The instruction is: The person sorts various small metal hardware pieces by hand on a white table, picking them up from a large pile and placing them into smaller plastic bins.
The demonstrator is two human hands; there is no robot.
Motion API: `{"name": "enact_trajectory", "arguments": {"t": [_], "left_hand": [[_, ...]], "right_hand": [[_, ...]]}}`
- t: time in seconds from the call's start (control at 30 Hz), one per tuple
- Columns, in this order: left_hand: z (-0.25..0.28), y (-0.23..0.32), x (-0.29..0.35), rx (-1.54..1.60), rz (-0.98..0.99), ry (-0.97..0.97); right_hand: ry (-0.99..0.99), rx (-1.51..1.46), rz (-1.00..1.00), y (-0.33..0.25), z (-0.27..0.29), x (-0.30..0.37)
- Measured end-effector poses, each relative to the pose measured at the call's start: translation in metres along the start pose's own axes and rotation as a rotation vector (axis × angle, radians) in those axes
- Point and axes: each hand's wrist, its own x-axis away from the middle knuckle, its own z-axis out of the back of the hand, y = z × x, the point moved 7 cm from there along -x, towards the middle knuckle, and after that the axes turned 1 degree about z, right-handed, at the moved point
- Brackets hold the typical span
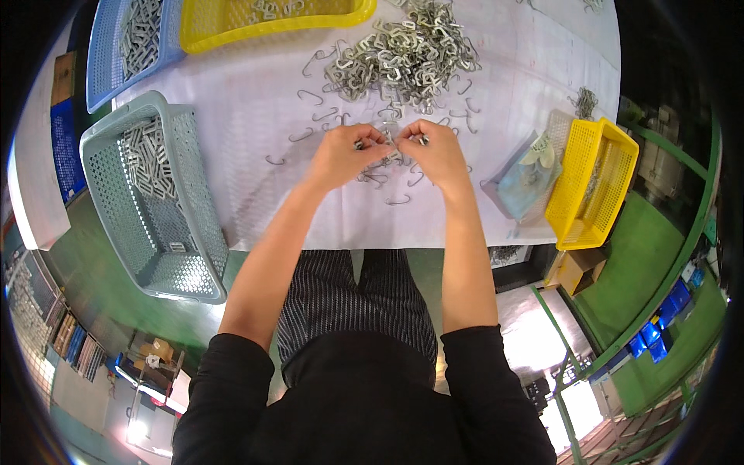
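Note:
Over the white-covered table, my left hand (347, 157) and my right hand (435, 155) meet almost fingertip to fingertip. Each is closed in a pinch, and bits of shiny metal show among the fingers. A small metal part (392, 143) sits between the two hands; its exact shape is too small to make out. Just beyond them lies a heap of bent metal clips (407, 58). Loose wire hooks (397, 201) are scattered around and below my hands, and some of them are partly hidden by my fingers.
At the left stands a grey-green basket (203, 167) with flat slotted metal pieces (149, 159). A blue basket (105, 54) and a yellow basket (271, 35) occupy the far left. On the right are a plastic bag (527, 182) and another yellow basket (572, 174) near the table edge.

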Motion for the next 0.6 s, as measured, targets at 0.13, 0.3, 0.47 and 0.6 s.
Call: {"name": "enact_trajectory", "arguments": {"t": [0.13, 0.3, 0.47, 0.6], "left_hand": [[0.031, -0.017, 0.003, -0.046, -0.027, 0.143], [0.047, -0.028, 0.007, 0.129, 0.136, 0.163], [0.06, -0.022, 0.011, 0.312, 0.093, 0.077], [0.058, -0.025, 0.015, 0.864, -0.042, -0.055]], "right_hand": [[0.036, -0.044, -0.148, 0.005, 0.02, 0.01], [0.117, 0.084, -0.038, -0.015, 0.006, -0.001], [0.335, 0.295, 0.188, -0.043, -0.008, -0.018], [0.395, 0.425, 0.214, -0.046, -0.018, -0.023]]}}
